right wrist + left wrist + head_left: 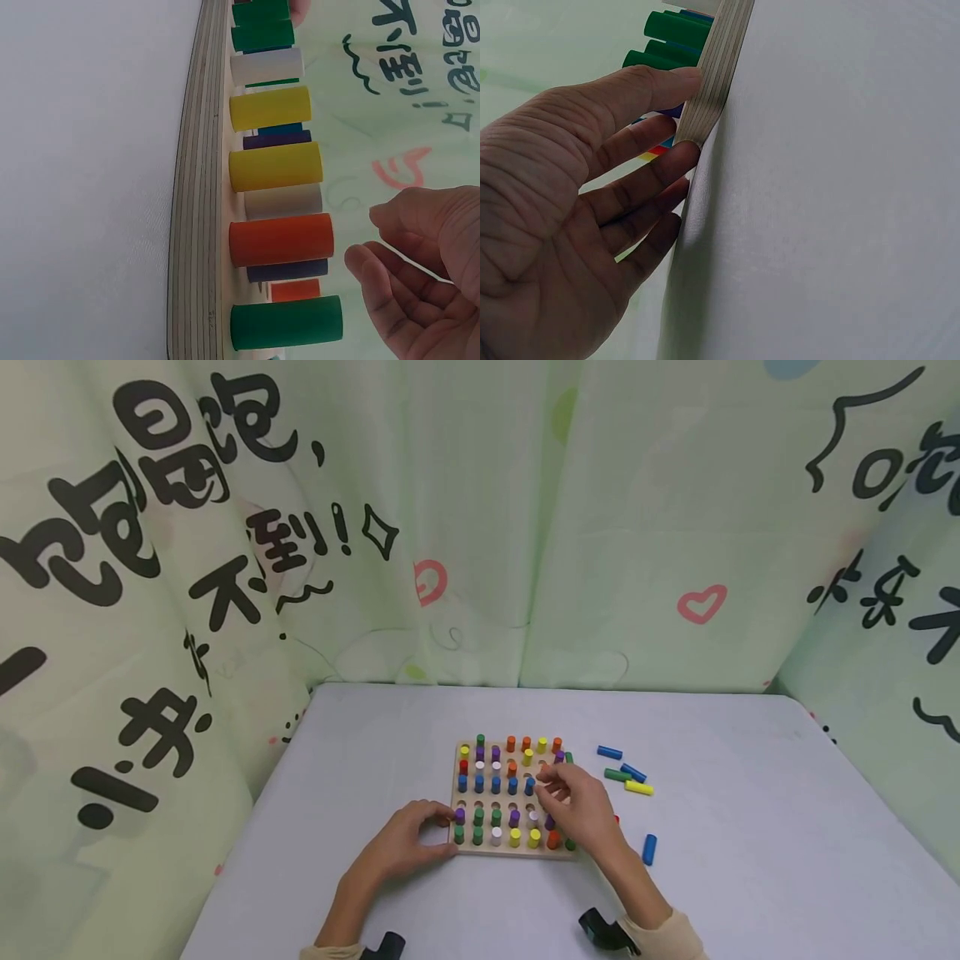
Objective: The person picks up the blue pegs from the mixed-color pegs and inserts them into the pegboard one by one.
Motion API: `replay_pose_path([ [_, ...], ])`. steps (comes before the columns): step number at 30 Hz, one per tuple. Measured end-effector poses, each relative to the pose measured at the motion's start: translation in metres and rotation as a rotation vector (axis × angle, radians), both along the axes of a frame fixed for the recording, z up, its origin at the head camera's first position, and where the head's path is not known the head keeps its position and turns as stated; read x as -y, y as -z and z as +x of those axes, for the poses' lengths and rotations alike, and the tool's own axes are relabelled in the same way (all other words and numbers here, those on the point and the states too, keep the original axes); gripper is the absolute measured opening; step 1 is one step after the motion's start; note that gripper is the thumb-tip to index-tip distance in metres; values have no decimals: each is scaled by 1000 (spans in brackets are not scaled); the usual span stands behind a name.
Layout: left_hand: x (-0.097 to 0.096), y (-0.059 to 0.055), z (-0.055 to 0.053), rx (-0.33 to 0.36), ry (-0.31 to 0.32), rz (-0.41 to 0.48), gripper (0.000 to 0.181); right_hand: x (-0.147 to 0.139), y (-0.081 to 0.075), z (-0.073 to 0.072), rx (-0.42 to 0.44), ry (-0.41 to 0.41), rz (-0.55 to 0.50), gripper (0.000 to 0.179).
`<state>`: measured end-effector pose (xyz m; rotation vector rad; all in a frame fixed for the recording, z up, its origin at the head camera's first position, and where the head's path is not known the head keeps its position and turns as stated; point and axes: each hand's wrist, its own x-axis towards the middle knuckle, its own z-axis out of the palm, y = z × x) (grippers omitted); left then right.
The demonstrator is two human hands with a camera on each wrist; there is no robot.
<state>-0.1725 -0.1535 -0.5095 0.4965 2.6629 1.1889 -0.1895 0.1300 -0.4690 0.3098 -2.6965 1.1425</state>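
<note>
A wooden pegboard (517,855) carries rows of coloured pegs, with several bare holes among them. At its near left corner my left hand (412,839) touches the edge, the thumb (679,84) on the wood and the fingers spread along the side. Over the right part of the board is my right hand (581,806), its fingertips close to a blue peg (529,787) and partly hiding the pegs beneath. The right wrist view shows a gap between thumb and fingers with nothing in it, beside an orange peg (281,240) and a green peg (286,322).
Loose pegs lie right of the board: a blue one (610,752), a green one (617,774), a yellow one (638,788) and another blue one (649,849) nearer me. The white table (750,827) backs onto a printed curtain (600,527).
</note>
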Motion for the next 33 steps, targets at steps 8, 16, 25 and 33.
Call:
replay_pose_path([
  [8,1,-2,0,-2,5,6,42,-7,-1,13,-10,-4,-15,16],
  [16,1,-3,0,-3,2,11,41,-15,-1,21,-4,6,-3,18],
  [25,0,-1,1,-11,3,-7,42,-23,0,27,-15,49,27,20],
  [33,-1,-2,1,-4,-1,-1,42,-36,2,32,52,105,39,21],
])
